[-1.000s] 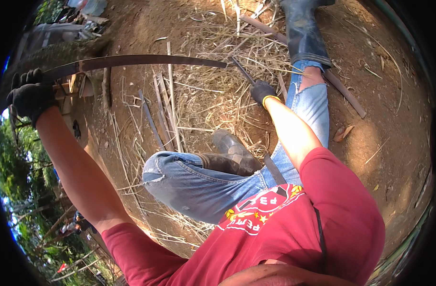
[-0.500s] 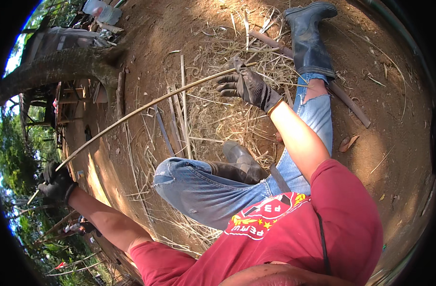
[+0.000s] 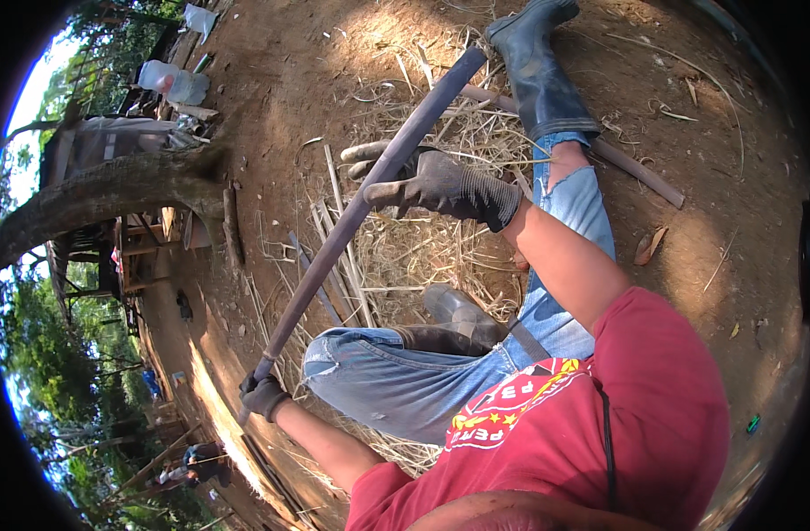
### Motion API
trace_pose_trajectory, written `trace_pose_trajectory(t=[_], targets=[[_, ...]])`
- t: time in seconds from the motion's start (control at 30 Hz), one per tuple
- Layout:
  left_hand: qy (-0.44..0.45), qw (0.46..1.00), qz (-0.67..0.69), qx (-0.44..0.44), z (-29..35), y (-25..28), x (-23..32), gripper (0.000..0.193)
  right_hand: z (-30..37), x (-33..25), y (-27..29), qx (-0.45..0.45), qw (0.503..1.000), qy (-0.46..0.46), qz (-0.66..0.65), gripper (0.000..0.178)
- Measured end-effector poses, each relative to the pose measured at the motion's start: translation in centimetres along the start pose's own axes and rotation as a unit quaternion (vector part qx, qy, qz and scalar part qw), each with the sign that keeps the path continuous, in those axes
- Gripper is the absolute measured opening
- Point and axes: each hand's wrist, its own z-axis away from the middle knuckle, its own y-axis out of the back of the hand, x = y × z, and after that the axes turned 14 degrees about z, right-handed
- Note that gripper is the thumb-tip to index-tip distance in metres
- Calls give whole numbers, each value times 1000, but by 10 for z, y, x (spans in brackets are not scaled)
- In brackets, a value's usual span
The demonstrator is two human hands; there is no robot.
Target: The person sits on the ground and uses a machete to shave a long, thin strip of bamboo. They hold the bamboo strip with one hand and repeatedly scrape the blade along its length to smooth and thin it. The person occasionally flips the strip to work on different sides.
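Note:
A long, slightly curved dark strip [image 3: 347,226], purplish-brown on its broad face and like split bamboo, slants across in front of me. Its wide end points up beyond the straw, and it narrows toward my left. My gloved left hand [image 3: 265,396] is wrapped round the narrow end, with a short tip sticking out past the fist. Farther up, my gloved right hand [image 3: 453,184] has the strip passing between its thumb and extended fingers. The thumb lies over the near face; the other fingers are partly hidden behind it.
Pale shavings [image 3: 476,239] cover the ground around my rubber boots [image 3: 537,80]. Narrow slats [image 3: 347,257] lie beyond my bent knee. A brown pole [image 3: 639,173] rests under my outstretched leg. A thick curved trunk [image 3: 104,190] and plastic containers [image 3: 175,82] stand to the left.
Before, a thin pale edge spanned my hands; now a broad dark face shows, perhaps the same strip turned. My left hand has come nearer my knee; my right-hand fingers have shifted to straddle the strip.

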Motion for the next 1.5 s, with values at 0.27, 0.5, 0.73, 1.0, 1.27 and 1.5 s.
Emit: trace_pose_trajectory(t=[0.27,0.5,0.73,1.0,1.27,1.5], targets=[[62,989,100,87,-3,9,-35,21,9,12,-11,62,992,-108,9,30],[232,763,595,95,-21,10,-23,29,6,37,16,34,990,40,-132,42],[308,611,728,53,13,-12,31,35,28,1,20,61,995,74,-3,40],[283,650,705,29,24,-15,36,52,29,0,20,47,990,83,-106,35],[163,703,686,94,10,-10,53,54,36,19,42,-70,792,-191,576,71],[123,705,698,-8,-5,-1,67,53,39,131,90,150,979,-87,105,66]])
